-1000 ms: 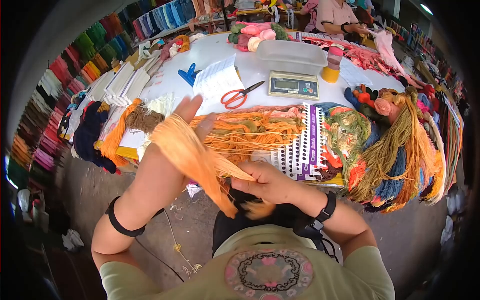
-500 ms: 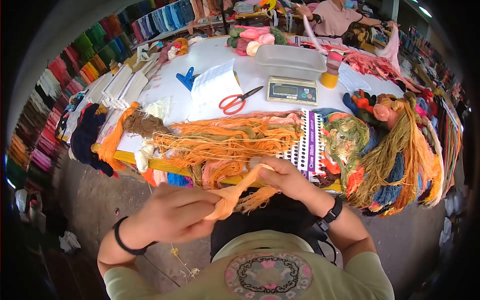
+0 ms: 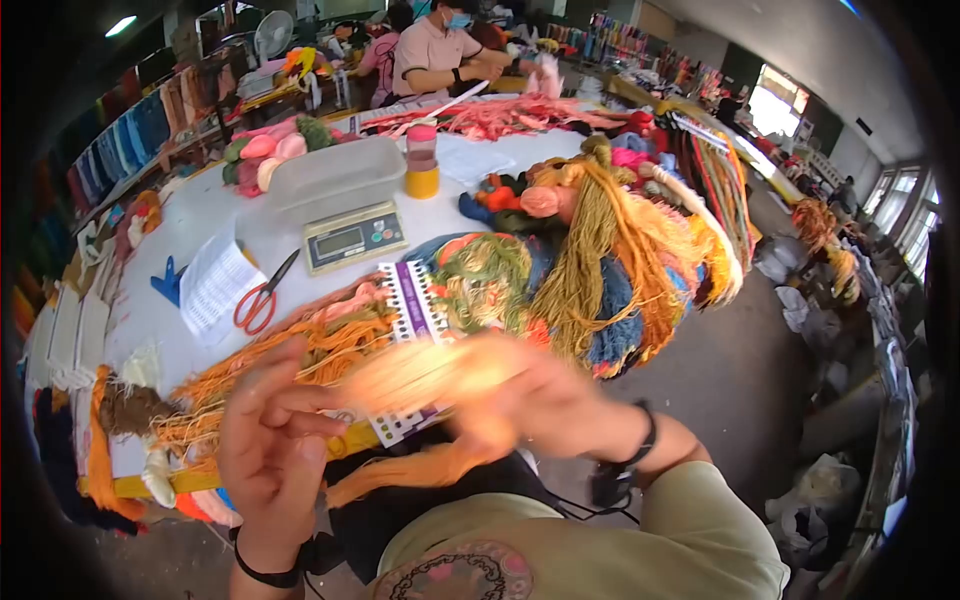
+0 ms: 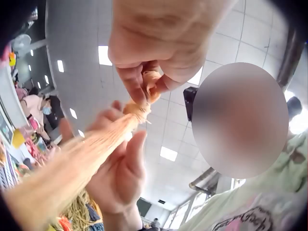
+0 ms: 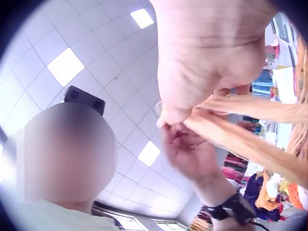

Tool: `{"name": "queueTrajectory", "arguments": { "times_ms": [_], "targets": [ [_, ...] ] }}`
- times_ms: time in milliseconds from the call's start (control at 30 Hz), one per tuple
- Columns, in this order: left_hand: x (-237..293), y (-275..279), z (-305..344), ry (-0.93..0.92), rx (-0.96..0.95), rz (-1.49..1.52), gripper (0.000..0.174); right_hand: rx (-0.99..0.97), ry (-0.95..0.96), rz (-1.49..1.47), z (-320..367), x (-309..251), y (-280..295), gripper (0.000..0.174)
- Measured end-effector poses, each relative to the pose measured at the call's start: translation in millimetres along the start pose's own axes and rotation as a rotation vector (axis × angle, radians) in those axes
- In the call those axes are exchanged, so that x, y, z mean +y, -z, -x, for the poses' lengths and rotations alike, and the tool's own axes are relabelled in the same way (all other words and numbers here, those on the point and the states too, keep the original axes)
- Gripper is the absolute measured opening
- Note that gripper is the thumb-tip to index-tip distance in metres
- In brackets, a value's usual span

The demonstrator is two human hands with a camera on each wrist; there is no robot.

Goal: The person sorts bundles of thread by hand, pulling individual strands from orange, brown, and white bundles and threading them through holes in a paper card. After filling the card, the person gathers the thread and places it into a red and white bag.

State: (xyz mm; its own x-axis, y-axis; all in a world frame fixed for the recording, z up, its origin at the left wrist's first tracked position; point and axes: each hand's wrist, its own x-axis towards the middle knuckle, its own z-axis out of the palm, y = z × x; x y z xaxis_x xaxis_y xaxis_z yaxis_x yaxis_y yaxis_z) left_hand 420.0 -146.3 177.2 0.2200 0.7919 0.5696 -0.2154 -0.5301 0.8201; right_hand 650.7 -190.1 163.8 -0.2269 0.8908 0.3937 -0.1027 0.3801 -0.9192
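An orange thread skein (image 3: 425, 378) is blurred by motion in the head view, one bundle above and another hanging below. My right hand (image 3: 550, 400) holds it; the right wrist view shows two strands (image 5: 250, 144) running out from under this hand (image 5: 211, 57). My left hand (image 3: 268, 450) is at the left with bent fingers, and its contact is unclear there. In the left wrist view the left hand (image 4: 161, 41) pinches a twisted, looped end of the skein (image 4: 139, 109) between thumb and fingers. The right palm (image 4: 118, 180) shows behind the strands.
On the white table (image 3: 185, 215) are red-handled scissors (image 3: 262, 300), a digital scale (image 3: 354, 238), a plastic tray (image 3: 340, 175), a paper sheet (image 3: 218, 285) and a punched card (image 3: 412, 300). Mixed yarn (image 3: 600, 260) hangs over the right edge. Another person (image 3: 435, 60) works across the table.
The head view has turned to the right. Both hands have moved up from near the lap, with the skein now swung out in long bundles; the left hand has turned palm-inward.
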Motion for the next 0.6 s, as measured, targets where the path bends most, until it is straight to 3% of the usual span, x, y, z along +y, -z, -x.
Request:
{"name": "queueTrajectory", "arguments": {
  "times_ms": [33, 100, 167, 233, 300, 367, 433, 500, 533, 600],
  "targets": [
    [-12, 9, 1, -0.005, 0.003, 0.022, 0.03, 0.168, 0.046, -0.006, 8, -22, 18, 0.055],
    [-41, 41, 13, 0.187, -0.158, -0.001, 0.03, 0.44, 0.22, 0.009, 15, -64, 55, 0.049],
    [-53, 50, 19, 0.275, -0.085, -0.035, 0.023, 0.604, 0.404, 0.149, 7, -105, 89, 0.042],
    [-71, 65, 26, 0.475, 0.067, -0.059, 0.016, 0.671, 0.41, 0.05, -8, -126, 127, 0.037],
    [-89, 75, 34, 0.484, 0.092, -0.073, 0.014, 0.777, 0.36, 0.021, -40, -127, 167, 0.034],
    [-93, 79, 37, 0.491, 0.123, -0.091, 0.013, 1.009, 0.248, 0.111, -77, -103, 226, 0.03],
    [-85, 81, 40, 0.695, 0.147, -0.112, 0.012, 1.111, -0.037, 0.423, -104, -68, 277, 0.029],
    [-98, 96, 56, 0.676, 0.17, -0.129, 0.012, 1.165, -0.2, 1.322, -113, -2, 350, 0.032],
    [-103, 102, 59, 0.652, 0.195, -0.144, 0.012, 1.134, -0.3, 1.443, -112, 23, 373, 0.032],
    [-101, 110, 61, 0.626, 0.261, -0.102, 0.012, 0.987, -0.381, 1.413, -95, 71, 424, 0.031]
  ]
}}
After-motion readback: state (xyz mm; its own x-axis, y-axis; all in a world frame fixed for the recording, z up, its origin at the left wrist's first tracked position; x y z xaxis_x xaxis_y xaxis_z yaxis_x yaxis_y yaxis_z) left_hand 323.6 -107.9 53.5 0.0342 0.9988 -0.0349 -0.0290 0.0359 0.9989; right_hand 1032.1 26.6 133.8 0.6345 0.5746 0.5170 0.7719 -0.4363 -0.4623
